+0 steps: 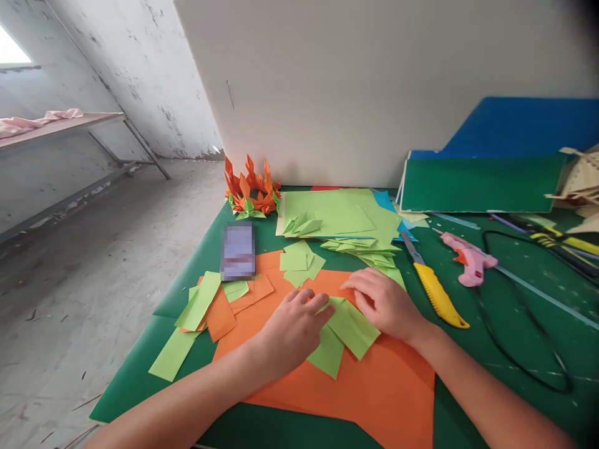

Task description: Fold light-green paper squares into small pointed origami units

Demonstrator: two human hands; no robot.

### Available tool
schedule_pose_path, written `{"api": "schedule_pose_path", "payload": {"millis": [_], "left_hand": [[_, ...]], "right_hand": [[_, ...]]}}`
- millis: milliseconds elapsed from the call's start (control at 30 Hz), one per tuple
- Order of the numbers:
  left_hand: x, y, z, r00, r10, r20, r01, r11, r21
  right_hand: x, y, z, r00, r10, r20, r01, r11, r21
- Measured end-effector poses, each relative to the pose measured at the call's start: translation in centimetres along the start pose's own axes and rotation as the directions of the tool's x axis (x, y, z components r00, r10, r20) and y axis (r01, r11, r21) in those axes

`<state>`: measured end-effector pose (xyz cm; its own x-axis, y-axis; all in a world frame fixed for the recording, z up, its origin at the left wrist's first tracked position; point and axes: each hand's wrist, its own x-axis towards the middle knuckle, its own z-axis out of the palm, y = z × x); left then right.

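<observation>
My left hand (299,324) is over the orange sheet (388,386), its fingers bent and pressed together at the left edge of the green paper pieces (358,330). What its fingertips hold is too small to make out. On the right side of these pieces is my right hand (386,302), fingers curled and close together, with its thumb near the paper's top edge; anything between its fingers is hidden. Small green squares (299,259) lie just beyond my hands. Behind them sit folded green pieces (367,249) in a pile.
An orange folded-paper crown shape (253,190) stands at the back left, near a blurred rectangular device (238,251). Green and orange strips (199,302) lie left. On the right are a yellow cutter (437,293), a pink glue gun (470,259) and its black cable (498,352).
</observation>
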<state>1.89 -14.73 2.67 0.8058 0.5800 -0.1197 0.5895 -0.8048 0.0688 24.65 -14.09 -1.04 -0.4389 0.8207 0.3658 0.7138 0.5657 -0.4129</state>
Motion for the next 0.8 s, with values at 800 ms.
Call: {"api": "schedule_pose_path", "payload": {"millis": [800], "left_hand": [[-0.4,0.5,2.4,0.995,0.032,-0.09,-0.015,0.982,0.189]], "right_hand": [[0.0,-2.0,1.6,0.971,0.225,0.082,-0.23,0.971,0.061]]}}
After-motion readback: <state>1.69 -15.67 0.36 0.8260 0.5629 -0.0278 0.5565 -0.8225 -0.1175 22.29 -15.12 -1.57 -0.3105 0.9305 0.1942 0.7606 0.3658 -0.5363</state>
